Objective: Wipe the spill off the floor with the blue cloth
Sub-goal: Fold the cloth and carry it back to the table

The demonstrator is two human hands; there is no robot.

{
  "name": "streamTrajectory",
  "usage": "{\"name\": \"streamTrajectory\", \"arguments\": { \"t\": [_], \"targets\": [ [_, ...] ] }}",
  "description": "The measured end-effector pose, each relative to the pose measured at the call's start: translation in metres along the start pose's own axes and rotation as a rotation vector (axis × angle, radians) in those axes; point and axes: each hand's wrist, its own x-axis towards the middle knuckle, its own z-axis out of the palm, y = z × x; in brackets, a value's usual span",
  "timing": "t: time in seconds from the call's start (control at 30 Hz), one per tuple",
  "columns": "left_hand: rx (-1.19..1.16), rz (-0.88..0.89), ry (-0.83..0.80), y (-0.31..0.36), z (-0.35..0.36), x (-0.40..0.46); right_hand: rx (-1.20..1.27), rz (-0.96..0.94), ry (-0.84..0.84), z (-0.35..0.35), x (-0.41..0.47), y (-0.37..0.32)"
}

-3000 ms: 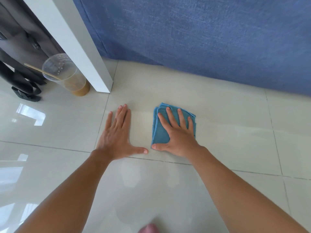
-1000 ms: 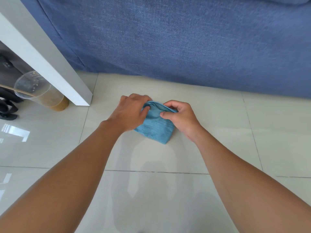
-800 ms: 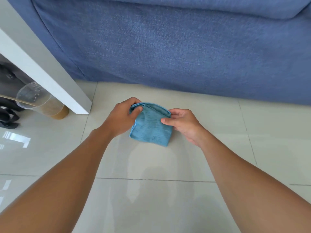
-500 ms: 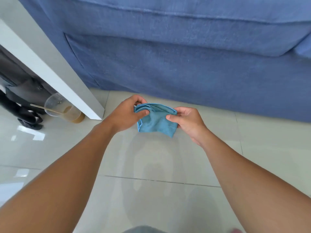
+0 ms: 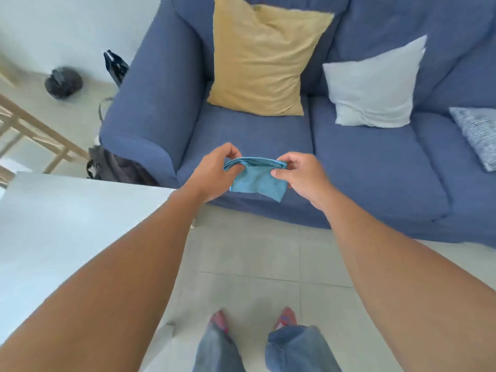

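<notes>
The folded blue cloth [image 5: 257, 181] hangs in the air in front of me, well above the floor and in front of the sofa seat. My left hand [image 5: 214, 174] pinches its upper left edge and my right hand [image 5: 300, 175] pinches its upper right corner. The pale tiled floor [image 5: 252, 253] lies below, between my feet and the sofa; no spill shows on it from here.
A blue sofa [image 5: 375, 167] fills the far side, with a yellow cushion [image 5: 263, 60], a pale grey cushion [image 5: 375, 87] and a patterned one [image 5: 480, 135]. A white table top [image 5: 67, 226] lies at the left. A dark bag [image 5: 112, 165] sits beside the sofa arm.
Both hands lifted the cloth from the floor into the air. The view rose from floor level to standing height, so the sofa seat, cushions and table top came into sight.
</notes>
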Motion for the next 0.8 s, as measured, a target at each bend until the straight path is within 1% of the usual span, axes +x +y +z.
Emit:
{"name": "streamTrajectory", "arguments": {
  "t": [0.1, 0.17, 0.27, 0.4, 0.6, 0.7, 0.8],
  "targets": [
    [-0.007, 0.031, 0.009, 0.094, -0.069, -0.021, 0.059, -0.032, 0.019, -0.050, -0.043, -0.096],
    [0.002, 0.052, 0.060, 0.139, -0.101, -0.032, 0.085, -0.058, 0.025, -0.075, -0.065, -0.140],
    [-0.059, 0.086, 0.199, 0.186, -0.135, -0.034, 0.156, -0.091, 0.026, -0.105, -0.078, -0.183],
    [-0.158, 0.132, 0.301, 0.233, -0.158, -0.023, 0.223, -0.182, -0.001, -0.138, -0.075, -0.230],
    [-0.252, 0.129, 0.457, 0.262, -0.174, -0.002, 0.220, -0.303, -0.009, -0.155, -0.040, -0.276],
    [-0.296, 0.088, 0.578, 0.258, -0.183, -0.002, 0.196, -0.336, -0.087, -0.143, -0.020, -0.295],
    [-0.397, -0.053, 0.642, 0.235, -0.191, -0.021, 0.136, -0.346, -0.236, -0.110, -0.007, -0.304]
  ]
}}
